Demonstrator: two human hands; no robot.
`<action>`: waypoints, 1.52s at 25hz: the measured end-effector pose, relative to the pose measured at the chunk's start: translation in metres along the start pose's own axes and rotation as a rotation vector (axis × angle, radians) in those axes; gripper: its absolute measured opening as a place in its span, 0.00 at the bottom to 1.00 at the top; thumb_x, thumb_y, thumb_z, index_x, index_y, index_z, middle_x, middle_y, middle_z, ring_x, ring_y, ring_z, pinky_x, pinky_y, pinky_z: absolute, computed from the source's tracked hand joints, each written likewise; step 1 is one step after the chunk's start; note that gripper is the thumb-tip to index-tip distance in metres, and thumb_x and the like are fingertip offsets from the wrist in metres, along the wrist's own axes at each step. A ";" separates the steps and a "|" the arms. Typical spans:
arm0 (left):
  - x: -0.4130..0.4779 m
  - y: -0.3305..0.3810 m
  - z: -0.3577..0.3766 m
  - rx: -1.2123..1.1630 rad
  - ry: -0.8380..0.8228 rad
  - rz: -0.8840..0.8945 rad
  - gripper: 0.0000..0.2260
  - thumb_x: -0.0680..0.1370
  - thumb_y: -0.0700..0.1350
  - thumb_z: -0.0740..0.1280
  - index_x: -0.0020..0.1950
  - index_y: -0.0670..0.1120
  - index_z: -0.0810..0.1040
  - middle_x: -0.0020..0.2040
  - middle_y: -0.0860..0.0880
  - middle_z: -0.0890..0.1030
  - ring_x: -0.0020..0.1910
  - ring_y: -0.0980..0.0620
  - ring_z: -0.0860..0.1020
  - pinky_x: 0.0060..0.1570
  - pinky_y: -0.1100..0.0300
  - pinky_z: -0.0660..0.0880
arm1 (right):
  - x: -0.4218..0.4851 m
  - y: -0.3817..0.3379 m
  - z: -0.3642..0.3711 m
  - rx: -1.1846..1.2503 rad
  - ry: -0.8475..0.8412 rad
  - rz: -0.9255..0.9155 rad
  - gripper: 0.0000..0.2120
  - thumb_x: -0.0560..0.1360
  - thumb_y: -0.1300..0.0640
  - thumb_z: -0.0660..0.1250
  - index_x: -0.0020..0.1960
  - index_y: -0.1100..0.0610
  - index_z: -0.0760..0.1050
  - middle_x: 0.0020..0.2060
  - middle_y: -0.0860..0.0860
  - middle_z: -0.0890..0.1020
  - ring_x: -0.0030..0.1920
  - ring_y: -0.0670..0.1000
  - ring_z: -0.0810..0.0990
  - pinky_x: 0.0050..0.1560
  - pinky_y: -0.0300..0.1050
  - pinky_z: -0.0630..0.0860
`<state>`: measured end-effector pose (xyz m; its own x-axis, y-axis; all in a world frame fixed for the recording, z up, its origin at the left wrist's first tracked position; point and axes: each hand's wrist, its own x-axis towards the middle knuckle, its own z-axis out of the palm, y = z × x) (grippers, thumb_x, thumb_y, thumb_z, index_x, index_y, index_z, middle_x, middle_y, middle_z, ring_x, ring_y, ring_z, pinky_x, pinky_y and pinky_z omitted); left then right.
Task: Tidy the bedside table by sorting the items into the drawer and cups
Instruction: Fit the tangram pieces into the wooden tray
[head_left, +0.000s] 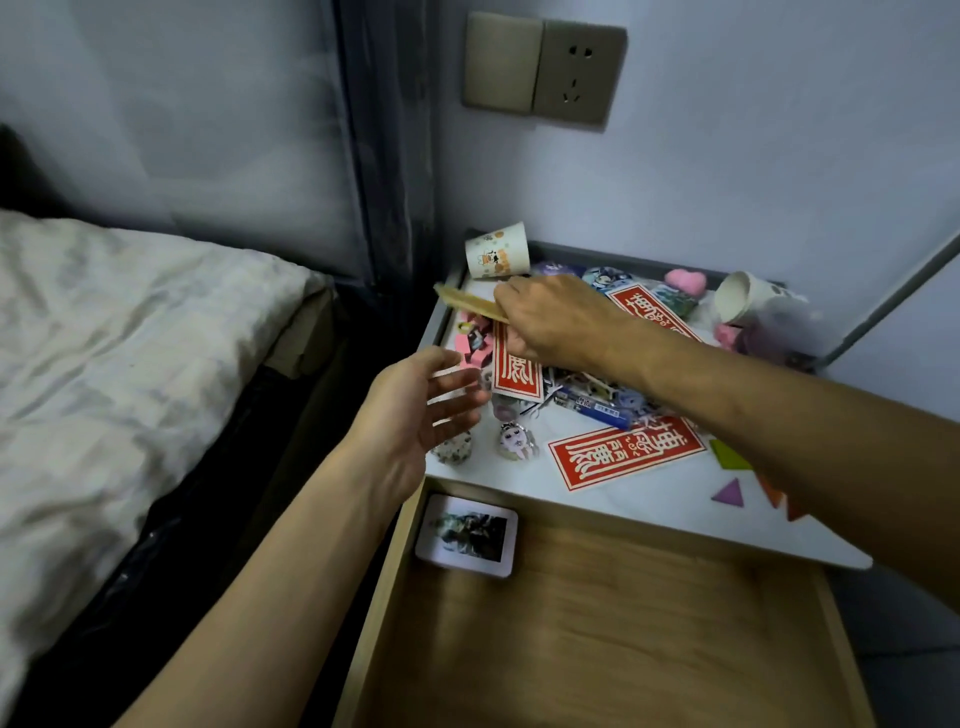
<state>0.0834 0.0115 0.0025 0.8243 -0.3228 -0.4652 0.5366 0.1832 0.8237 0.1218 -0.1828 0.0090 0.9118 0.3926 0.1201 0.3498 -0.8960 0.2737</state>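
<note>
The white bedside table top is covered with small items: red printed cards, a blue pen, round badges, pink erasers, coloured triangle pieces. Two paper cups lie on their sides, one at the back left, one at the back right. My right hand is shut on a thin wooden stick over the table's left back. My left hand hovers open at the left edge. The wooden drawer stands pulled out, holding a photo card.
A bed with a pale cover lies close on the left. A wall socket and switch sit above the table. A pink heart and other small pieces crowd the back rim.
</note>
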 end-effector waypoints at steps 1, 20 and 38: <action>-0.001 -0.002 0.004 -0.005 -0.010 0.007 0.07 0.79 0.43 0.63 0.51 0.42 0.77 0.51 0.40 0.83 0.45 0.45 0.82 0.44 0.55 0.79 | -0.004 -0.001 -0.004 0.007 0.035 0.006 0.09 0.76 0.60 0.61 0.54 0.62 0.70 0.45 0.57 0.77 0.37 0.52 0.71 0.38 0.46 0.72; -0.053 -0.069 0.075 0.184 -0.263 0.010 0.07 0.82 0.42 0.62 0.55 0.43 0.78 0.44 0.46 0.84 0.40 0.47 0.84 0.38 0.54 0.81 | -0.220 -0.040 -0.012 1.160 0.255 0.941 0.13 0.77 0.52 0.68 0.61 0.54 0.75 0.48 0.43 0.79 0.47 0.42 0.78 0.42 0.33 0.73; -0.045 -0.084 0.078 0.173 -0.346 -0.098 0.12 0.79 0.32 0.63 0.62 0.41 0.73 0.48 0.39 0.85 0.44 0.38 0.85 0.40 0.54 0.82 | -0.241 0.064 0.040 0.394 -0.304 1.233 0.23 0.71 0.39 0.71 0.52 0.59 0.77 0.47 0.54 0.79 0.46 0.53 0.77 0.46 0.50 0.76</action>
<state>-0.0131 -0.0617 -0.0200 0.6453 -0.6304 -0.4315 0.5466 -0.0137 0.8373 -0.0672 -0.3433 -0.0405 0.6685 -0.7299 -0.1425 -0.7433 -0.6497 -0.1591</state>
